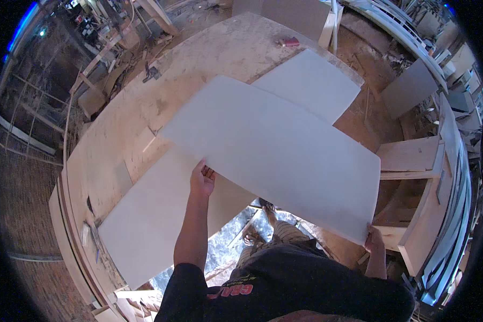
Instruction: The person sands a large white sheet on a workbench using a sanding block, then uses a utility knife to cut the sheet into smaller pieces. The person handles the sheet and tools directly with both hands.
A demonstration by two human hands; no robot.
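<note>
A large white board (273,150) lies slantwise in front of me, its right end reaching past the workbench edge. My left hand (203,178) is closed on its near edge, fingers curled at the rim. At the near right corner, my right hand (374,239) grips the same board, with most of its fingers hidden. Beneath it, on the left, a second white panel (145,225) lies on the bench. Another white panel (311,83) shows behind the held board, toward the far right.
The dusty wooden workbench (198,53) carries a small red object (289,42) at its far end and a dark tool (151,74) near its far left edge. A wooden cabinet frame (407,182) stands at the right, beside stacked long strips (450,236).
</note>
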